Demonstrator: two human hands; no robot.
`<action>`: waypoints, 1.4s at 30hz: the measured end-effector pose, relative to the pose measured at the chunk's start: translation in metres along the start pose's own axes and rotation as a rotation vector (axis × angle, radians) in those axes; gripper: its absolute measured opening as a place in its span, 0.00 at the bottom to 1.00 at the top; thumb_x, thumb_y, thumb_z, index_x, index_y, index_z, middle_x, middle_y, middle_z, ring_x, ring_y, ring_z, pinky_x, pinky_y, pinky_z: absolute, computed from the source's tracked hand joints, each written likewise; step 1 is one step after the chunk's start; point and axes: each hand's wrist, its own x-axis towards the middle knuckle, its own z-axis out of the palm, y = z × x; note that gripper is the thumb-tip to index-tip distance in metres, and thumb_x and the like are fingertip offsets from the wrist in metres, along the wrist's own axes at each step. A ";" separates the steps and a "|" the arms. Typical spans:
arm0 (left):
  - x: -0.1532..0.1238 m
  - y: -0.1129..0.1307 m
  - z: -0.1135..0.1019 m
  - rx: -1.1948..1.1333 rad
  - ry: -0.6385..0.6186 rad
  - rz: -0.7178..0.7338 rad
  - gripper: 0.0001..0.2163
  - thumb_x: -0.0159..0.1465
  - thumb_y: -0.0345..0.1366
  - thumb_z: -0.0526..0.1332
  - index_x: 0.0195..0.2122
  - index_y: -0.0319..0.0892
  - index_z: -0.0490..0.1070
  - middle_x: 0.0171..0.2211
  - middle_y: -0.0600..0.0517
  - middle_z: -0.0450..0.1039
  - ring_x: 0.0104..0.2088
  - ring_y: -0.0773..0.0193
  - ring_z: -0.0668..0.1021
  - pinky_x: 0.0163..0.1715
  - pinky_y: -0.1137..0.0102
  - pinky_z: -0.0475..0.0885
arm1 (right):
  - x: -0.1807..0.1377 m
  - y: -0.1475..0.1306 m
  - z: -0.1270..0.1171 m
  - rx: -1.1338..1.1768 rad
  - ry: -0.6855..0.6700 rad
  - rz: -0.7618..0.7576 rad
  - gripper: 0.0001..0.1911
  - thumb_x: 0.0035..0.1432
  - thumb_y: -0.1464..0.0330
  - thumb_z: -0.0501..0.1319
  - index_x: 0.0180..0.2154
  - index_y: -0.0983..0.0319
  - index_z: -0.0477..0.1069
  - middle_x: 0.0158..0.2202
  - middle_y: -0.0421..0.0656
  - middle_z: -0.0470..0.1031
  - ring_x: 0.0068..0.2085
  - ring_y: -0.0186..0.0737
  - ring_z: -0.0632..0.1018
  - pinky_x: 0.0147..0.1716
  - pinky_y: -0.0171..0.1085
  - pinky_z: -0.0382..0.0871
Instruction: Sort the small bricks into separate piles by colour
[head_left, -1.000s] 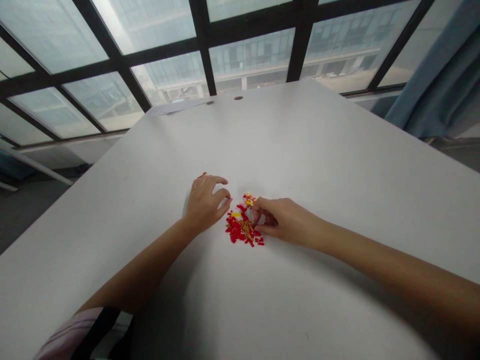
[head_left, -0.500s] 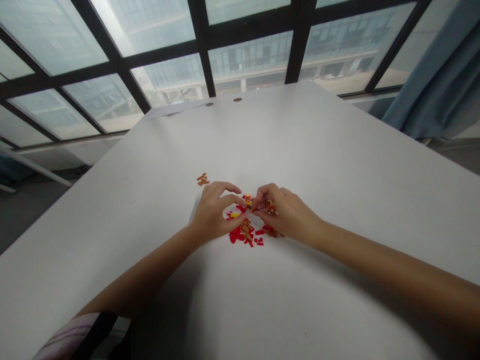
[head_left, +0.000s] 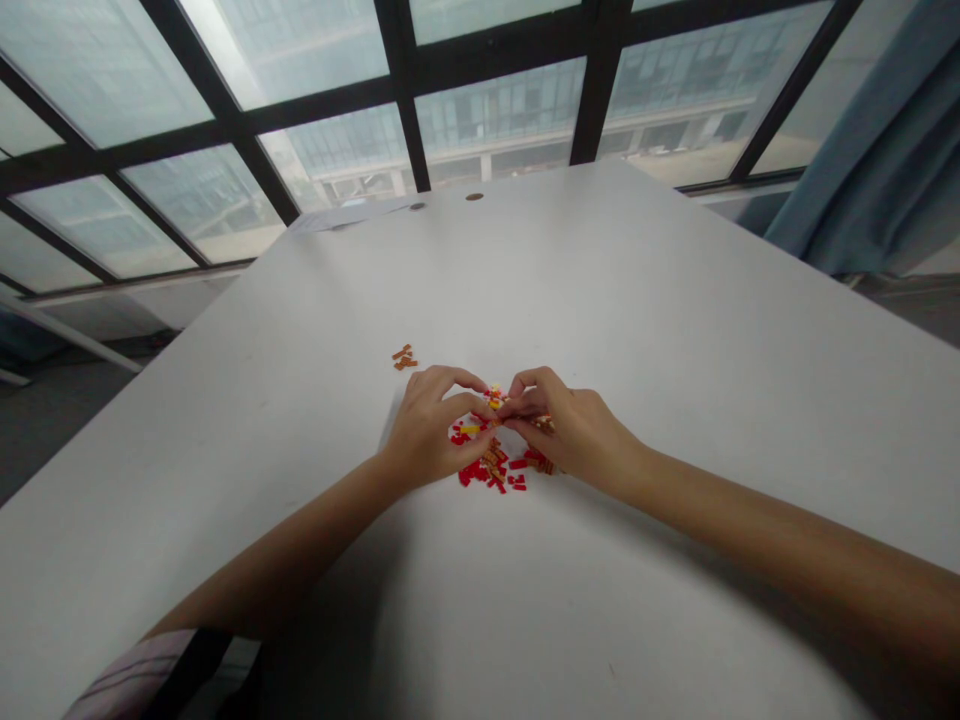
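My left hand (head_left: 433,428) and my right hand (head_left: 561,428) curl inward over a scatter of small red, orange and yellow plastic bricks (head_left: 489,462), and their fingertips meet near its top. Whether a tiny brick lies between those fingertips is hidden. Some bricks lie under and beside my right palm. Up and left of my left hand, a small separate group of orange bricks (head_left: 404,357) rests on the white table (head_left: 600,300), apart from both hands.
A sheet of paper (head_left: 346,215) lies at the table's far edge, near a small round grommet (head_left: 474,197). Beyond the edge are a large dark-framed window (head_left: 405,90) and a blue-grey curtain (head_left: 847,150). A striped sleeve (head_left: 161,672) shows at lower left.
Compared with one second ago, my hands have closed toward each other over the bricks. The separate orange group now shows beyond my left hand, and the bricks have spread further right.
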 end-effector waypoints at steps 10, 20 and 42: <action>0.001 -0.012 -0.003 0.158 0.075 -0.198 0.03 0.56 0.33 0.67 0.30 0.47 0.75 0.41 0.53 0.77 0.45 0.57 0.77 0.52 0.57 0.63 | -0.001 0.001 -0.003 -0.156 0.027 -0.004 0.15 0.59 0.71 0.62 0.45 0.56 0.59 0.44 0.44 0.81 0.42 0.42 0.83 0.37 0.39 0.76; -0.008 -0.074 -0.015 0.384 0.120 -0.698 0.03 0.54 0.37 0.68 0.29 0.47 0.77 0.40 0.50 0.77 0.45 0.52 0.77 0.49 0.56 0.67 | 0.000 -0.001 -0.004 -0.230 -0.008 0.000 0.13 0.62 0.71 0.56 0.48 0.56 0.60 0.46 0.43 0.81 0.43 0.41 0.82 0.38 0.40 0.75; -0.010 -0.061 -0.001 0.290 0.139 -0.293 0.02 0.58 0.31 0.64 0.31 0.44 0.74 0.42 0.48 0.75 0.46 0.55 0.76 0.50 0.56 0.68 | 0.005 -0.002 -0.004 -0.307 -0.314 -0.223 0.07 0.61 0.74 0.59 0.41 0.60 0.72 0.40 0.45 0.80 0.41 0.42 0.78 0.45 0.43 0.68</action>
